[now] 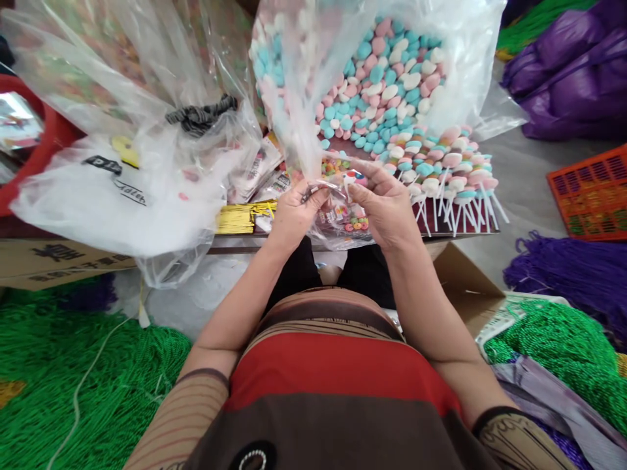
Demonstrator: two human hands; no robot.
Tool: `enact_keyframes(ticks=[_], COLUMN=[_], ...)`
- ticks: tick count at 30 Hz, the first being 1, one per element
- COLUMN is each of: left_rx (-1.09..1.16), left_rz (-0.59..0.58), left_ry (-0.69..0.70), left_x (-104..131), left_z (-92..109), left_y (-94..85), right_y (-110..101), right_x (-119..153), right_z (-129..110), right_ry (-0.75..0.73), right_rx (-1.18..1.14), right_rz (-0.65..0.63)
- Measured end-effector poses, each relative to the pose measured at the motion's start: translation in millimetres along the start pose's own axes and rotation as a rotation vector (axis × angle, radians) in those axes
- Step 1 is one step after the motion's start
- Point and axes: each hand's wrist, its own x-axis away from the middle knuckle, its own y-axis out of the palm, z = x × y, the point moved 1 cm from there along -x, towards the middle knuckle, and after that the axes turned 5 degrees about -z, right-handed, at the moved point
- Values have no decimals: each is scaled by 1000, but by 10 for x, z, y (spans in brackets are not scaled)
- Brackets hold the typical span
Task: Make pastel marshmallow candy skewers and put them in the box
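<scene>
Head view, nearest first: left hand (294, 215) and right hand (385, 209) raised together above the lap, close enough to work one small item between them. Left thumb and fingers pressed together, pinching the neck of a small clear cellophane packet of colourful candies (343, 212); right fingertips closed on the same packet from the opposite side, at its top edge, holding it taut and upright so the contents stay down. Just left of the grip, within easy reach, a bundle of gold twist ties (242, 217). Just beyond and right of the grip, a row of pastel marshmallow lollipops with white sticks (453, 173), sticks pointing outward for picking. Farther behind, a large clear plastic bag of pink, blue and white marshmallow pieces (386, 78), mouth open toward the hands.
</scene>
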Motion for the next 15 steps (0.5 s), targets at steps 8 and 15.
enact_keyframes(ticks=[8,15], left_rx=[-84,-39], left_rz=[-34,-163], left_ry=[58,-39], left_x=[58,109], left_z=[-48,-7], left_y=[41,62], right_y=[-20,-16], right_x=[70,171], right_z=[60,13], right_ry=[70,75], right_rx=[-40,-123], right_rz=[155,63])
